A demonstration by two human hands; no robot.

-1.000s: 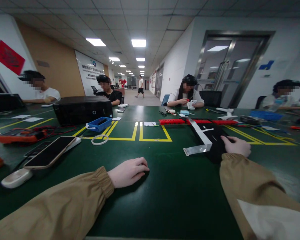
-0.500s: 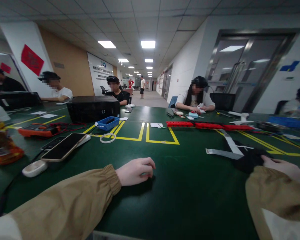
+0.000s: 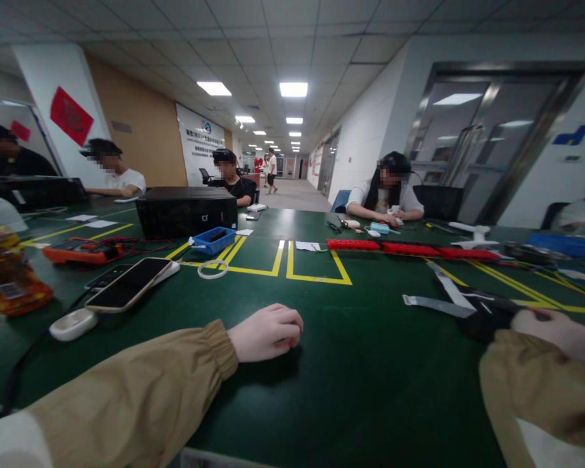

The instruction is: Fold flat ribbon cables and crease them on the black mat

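Observation:
My left hand (image 3: 267, 333) lies on the green table (image 3: 351, 377) with its fingers curled and pressed together. Nothing shows in it. On the right, my right hand (image 3: 558, 330) is closed at the near edge of a black bundle with grey straps (image 3: 487, 317); its fingertips are partly hidden. Two flat grey straps spread leftward from the bundle over the tabletop. What kind of thing the bundle is, I cannot make out.
At the left are a phone (image 3: 129, 284), a white oval case (image 3: 73, 324), a drink bottle (image 3: 10, 270) and an orange multimeter (image 3: 82, 251). Further back stand a black box (image 3: 185, 213), a blue tray (image 3: 212, 241) and red strips (image 3: 409, 249). Several people sit around the table.
The black bundle with grey straps has shifted slightly and its top looks flatter, my right hand still at it. My left hand stays put. The view has tilted slightly.

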